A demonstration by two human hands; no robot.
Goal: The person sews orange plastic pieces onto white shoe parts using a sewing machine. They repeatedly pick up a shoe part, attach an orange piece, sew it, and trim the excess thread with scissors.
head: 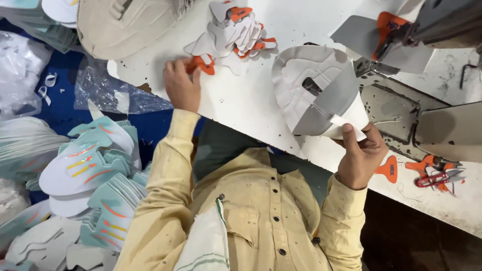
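Note:
My left hand (182, 83) reaches onto the white table (241, 100) and pinches a small orange and white cut piece (202, 64). Just beyond it lies a loose pile of similar white and orange pieces (241, 31). My right hand (360, 154) holds a white and grey shoe upper (314, 90) by its lower edge, lifted over the table beside the sewing machine (401, 113). The upper is curved and has a slot in its middle.
An orange tab (389, 169) and red-handled snips (436, 179) lie at the table's right edge. Stacks of teal and white shoe uppers (95, 165) fill the left. A clear plastic bag (103, 90) and a large beige piece (125, 25) sit at the upper left.

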